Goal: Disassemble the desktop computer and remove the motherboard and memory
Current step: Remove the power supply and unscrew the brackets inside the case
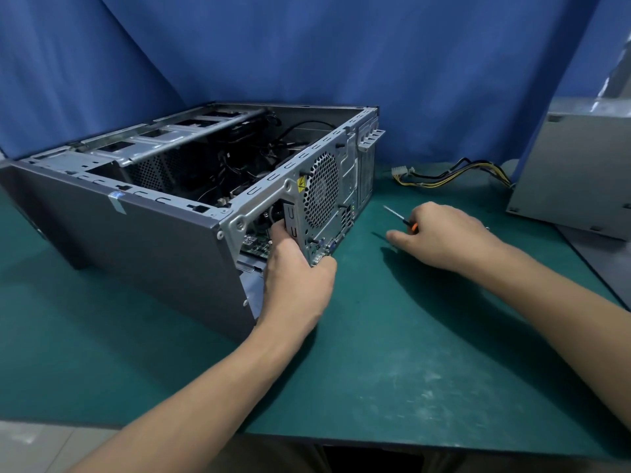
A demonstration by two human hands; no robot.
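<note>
The open desktop computer case lies on its side on the green mat, rear panel facing right. Through the rear opening a strip of the green motherboard shows. My left hand grips the rear panel's edge beside the fan grille, fingers reaching into the opening and thumb on the outside. My right hand rests on the mat to the right of the case and holds a small screwdriver with an orange collar, its tip pointing up-left. The memory is hidden inside the case.
A grey power supply box stands at the right, its yellow-black cable bundle trailing across the green mat. A blue curtain hangs behind. The table's front edge runs along the bottom.
</note>
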